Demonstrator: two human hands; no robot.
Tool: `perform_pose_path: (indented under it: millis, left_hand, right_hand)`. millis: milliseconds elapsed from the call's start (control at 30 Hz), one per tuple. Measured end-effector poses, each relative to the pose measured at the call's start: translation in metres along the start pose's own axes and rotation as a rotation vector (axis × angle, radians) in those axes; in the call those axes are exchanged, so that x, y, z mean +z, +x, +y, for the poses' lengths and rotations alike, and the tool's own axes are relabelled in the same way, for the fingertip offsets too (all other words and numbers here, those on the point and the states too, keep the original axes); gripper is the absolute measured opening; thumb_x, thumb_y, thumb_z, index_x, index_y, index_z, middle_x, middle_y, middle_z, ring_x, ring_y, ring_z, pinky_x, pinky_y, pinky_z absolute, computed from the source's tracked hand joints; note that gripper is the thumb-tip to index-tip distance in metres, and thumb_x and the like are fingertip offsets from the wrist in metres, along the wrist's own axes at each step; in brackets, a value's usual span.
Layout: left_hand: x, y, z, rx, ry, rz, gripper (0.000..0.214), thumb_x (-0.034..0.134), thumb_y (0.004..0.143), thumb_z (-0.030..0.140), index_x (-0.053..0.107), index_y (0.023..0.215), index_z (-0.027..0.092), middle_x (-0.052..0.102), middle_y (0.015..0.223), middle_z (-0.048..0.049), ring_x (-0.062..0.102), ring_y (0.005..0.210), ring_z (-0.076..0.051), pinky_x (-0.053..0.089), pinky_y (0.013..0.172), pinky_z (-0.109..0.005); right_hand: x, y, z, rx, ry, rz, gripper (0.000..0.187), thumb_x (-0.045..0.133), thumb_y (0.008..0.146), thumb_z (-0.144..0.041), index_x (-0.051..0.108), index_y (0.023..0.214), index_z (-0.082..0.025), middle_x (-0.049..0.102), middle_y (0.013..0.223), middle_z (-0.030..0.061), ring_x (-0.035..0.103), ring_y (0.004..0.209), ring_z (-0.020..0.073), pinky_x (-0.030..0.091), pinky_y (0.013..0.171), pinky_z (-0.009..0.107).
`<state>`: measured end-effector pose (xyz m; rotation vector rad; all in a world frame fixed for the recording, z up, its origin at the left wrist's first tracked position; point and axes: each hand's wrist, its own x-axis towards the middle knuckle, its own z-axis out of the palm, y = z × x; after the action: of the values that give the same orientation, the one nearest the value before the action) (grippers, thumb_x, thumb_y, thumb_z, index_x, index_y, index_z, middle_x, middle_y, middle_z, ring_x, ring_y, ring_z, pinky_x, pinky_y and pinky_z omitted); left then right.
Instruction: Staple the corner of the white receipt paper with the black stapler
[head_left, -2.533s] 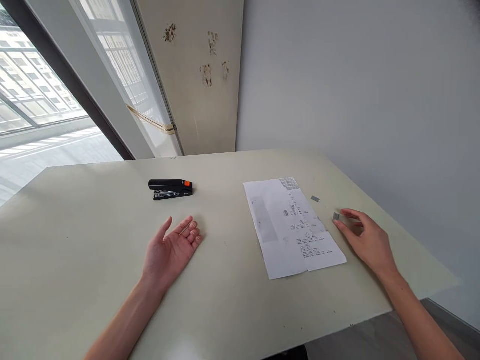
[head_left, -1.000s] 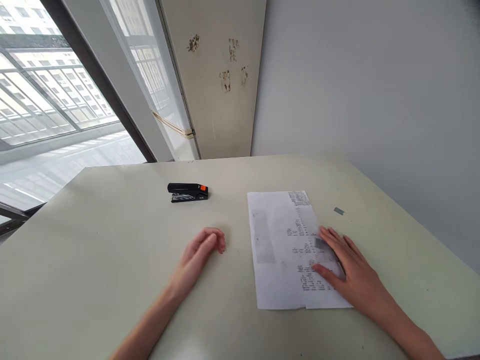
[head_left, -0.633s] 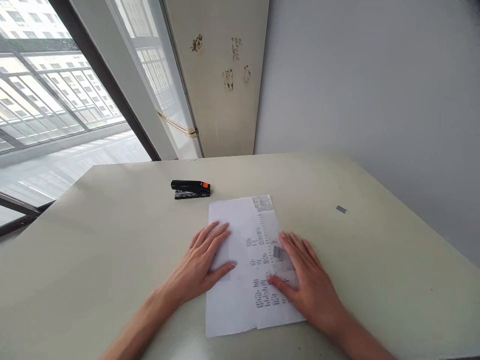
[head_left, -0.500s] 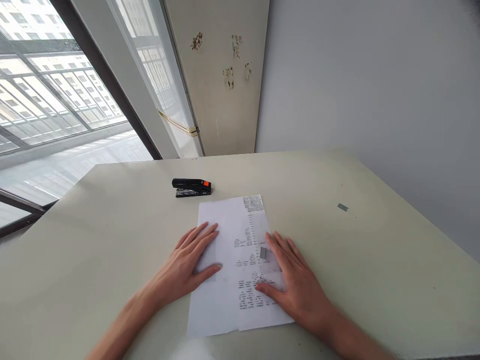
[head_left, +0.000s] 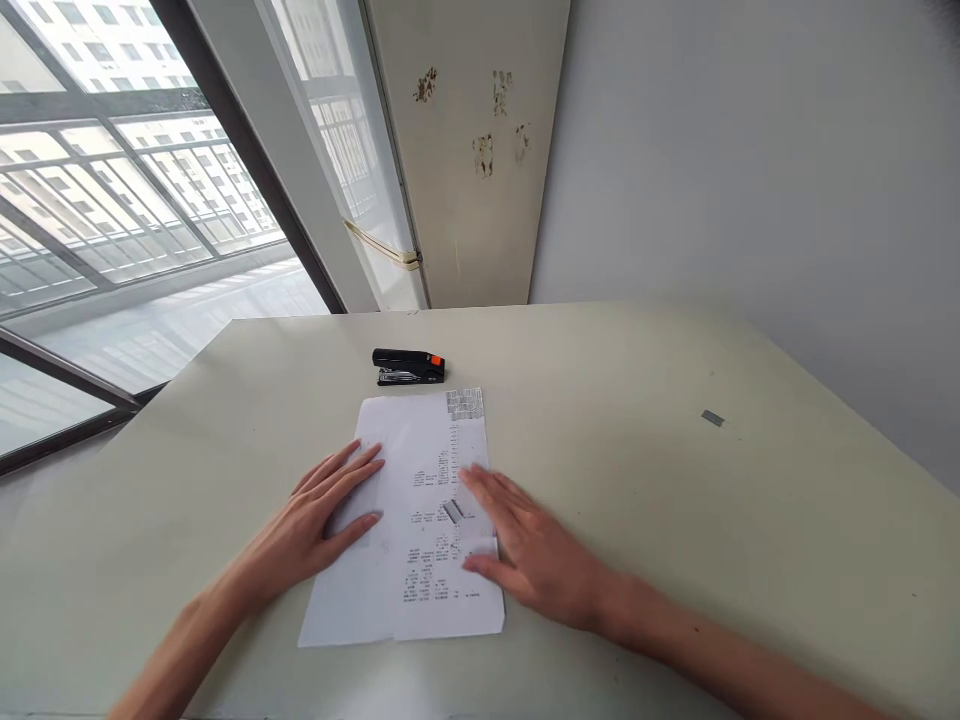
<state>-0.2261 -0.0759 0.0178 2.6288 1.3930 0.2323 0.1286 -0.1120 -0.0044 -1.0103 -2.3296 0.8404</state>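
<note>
White printed paper sheets (head_left: 405, 610) lie on the table below the stapler, with lines of small dark print on their right half. My left hand (head_left: 315, 520) rests flat over their left edge, fingers stretched out and thumb apart. Over the right edge lies my right hand (head_left: 525, 545), its fingers extended and thumb spread on the print. Close to my right fingertips, a short grey strip of staples (head_left: 453, 512) sits on the paper. A black stapler (head_left: 409, 367) with an orange patch lies just beyond the top edge.
Another small grey strip (head_left: 712, 418) lies on the pale table (head_left: 615, 400), to the right. A grey wall (head_left: 735, 170) borders the table's right side. At the far left stand a glass window (head_left: 127, 180) and a stained cream panel (head_left: 480, 220).
Both hands and the paper have shifted left relative to the stapler. The grey strip on the paper has turned. The view itself has swung slightly left.
</note>
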Motion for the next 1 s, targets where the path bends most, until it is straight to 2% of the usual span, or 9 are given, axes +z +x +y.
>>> perform_pose_path:
  millis: [167, 267, 333, 467, 567, 700, 800, 900, 1000]
  left_hand:
    - [-0.009, -0.019, -0.025, -0.114, 0.008, 0.054, 0.071, 0.054, 0.102, 0.06, 0.031, 0.166, 0.04, 0.04, 0.17, 0.0008, 0.034, 0.159, -0.034, 0.034, 0.127, -0.056]
    - [-0.014, -0.027, -0.027, -0.219, -0.009, 0.108, 0.076, 0.058, 0.097, 0.067, 0.036, 0.164, 0.038, 0.044, 0.168, -0.0017, 0.042, 0.154, -0.036, 0.036, 0.125, -0.056]
    - [-0.015, -0.027, -0.023, -0.338, -0.065, 0.159, 0.075, 0.058, 0.095, 0.07, 0.041, 0.161, 0.037, 0.046, 0.167, -0.0032, 0.049, 0.149, -0.037, 0.041, 0.122, -0.054]
    - [-0.013, -0.011, -0.015, -0.593, -0.211, 0.301, 0.061, 0.052, 0.098, 0.066, 0.053, 0.149, 0.034, 0.064, 0.15, -0.0057, 0.061, 0.135, -0.034, 0.048, 0.113, -0.05]
    - [-0.008, 0.012, -0.015, -0.699, -0.313, 0.379, 0.055, 0.053, 0.097, 0.065, 0.06, 0.14, 0.032, 0.071, 0.137, -0.0064, 0.064, 0.129, -0.031, 0.049, 0.11, -0.047]
    - [0.0, 0.036, -0.022, -0.706, -0.348, 0.406, 0.054, 0.055, 0.094, 0.064, 0.064, 0.134, 0.03, 0.07, 0.138, -0.0066, 0.067, 0.122, -0.029, 0.05, 0.107, -0.045]
    - [0.002, 0.041, -0.024, -0.699, -0.334, 0.409, 0.052, 0.055, 0.094, 0.063, 0.065, 0.133, 0.03, 0.07, 0.136, -0.0061, 0.067, 0.12, -0.029, 0.05, 0.106, -0.045]
    - [-0.005, 0.043, -0.021, -0.703, -0.333, 0.394, 0.05, 0.056, 0.095, 0.061, 0.064, 0.132, 0.027, 0.071, 0.134, -0.0075, 0.068, 0.116, -0.028, 0.052, 0.103, -0.044]
    - [-0.018, 0.06, -0.011, -0.634, -0.273, 0.428, 0.05, 0.057, 0.097, 0.058, 0.062, 0.132, 0.024, 0.068, 0.135, -0.011, 0.068, 0.111, -0.029, 0.056, 0.095, -0.044]
  right_hand:
    - [-0.028, 0.001, 0.029, 0.15, 0.099, 0.089, 0.074, 0.059, 0.103, -0.039, 0.027, 0.169, -0.029, 0.041, 0.17, 0.01, 0.041, 0.157, 0.0287, 0.038, 0.128, 0.055]
    - [-0.045, -0.003, 0.043, 0.232, 0.133, 0.18, 0.063, 0.058, 0.103, -0.04, 0.041, 0.162, -0.031, 0.05, 0.165, 0.008, 0.047, 0.152, 0.0297, 0.041, 0.126, 0.056]
    - [-0.051, -0.005, 0.048, 0.293, 0.185, 0.257, 0.053, 0.057, 0.103, -0.041, 0.05, 0.155, -0.032, 0.056, 0.16, 0.0069, 0.051, 0.15, 0.0297, 0.046, 0.122, 0.055]
    - [-0.054, -0.006, 0.05, 0.33, 0.3, 0.38, 0.035, 0.058, 0.102, -0.041, 0.063, 0.135, -0.031, 0.068, 0.146, 0.006, 0.06, 0.142, 0.0274, 0.053, 0.115, 0.05]
    - [-0.052, -0.006, 0.05, 0.339, 0.315, 0.404, 0.029, 0.06, 0.101, -0.041, 0.065, 0.128, -0.031, 0.072, 0.14, 0.0052, 0.063, 0.137, 0.0269, 0.057, 0.111, 0.049]
    - [-0.05, -0.006, 0.05, 0.343, 0.327, 0.429, 0.026, 0.06, 0.102, -0.04, 0.066, 0.124, -0.03, 0.074, 0.135, 0.0061, 0.066, 0.133, 0.0263, 0.054, 0.114, 0.05]
    - [-0.051, -0.006, 0.049, 0.352, 0.337, 0.427, 0.024, 0.06, 0.102, -0.04, 0.067, 0.122, -0.029, 0.075, 0.133, 0.006, 0.067, 0.132, 0.0257, 0.055, 0.113, 0.049]
    - [-0.052, -0.006, 0.048, 0.352, 0.337, 0.438, 0.023, 0.059, 0.102, -0.039, 0.068, 0.12, -0.029, 0.076, 0.131, 0.0054, 0.068, 0.13, 0.0252, 0.056, 0.111, 0.048]
    - [-0.052, -0.005, 0.048, 0.348, 0.334, 0.437, 0.022, 0.058, 0.102, -0.038, 0.068, 0.119, -0.029, 0.077, 0.129, 0.0062, 0.069, 0.128, 0.0259, 0.056, 0.11, 0.05]
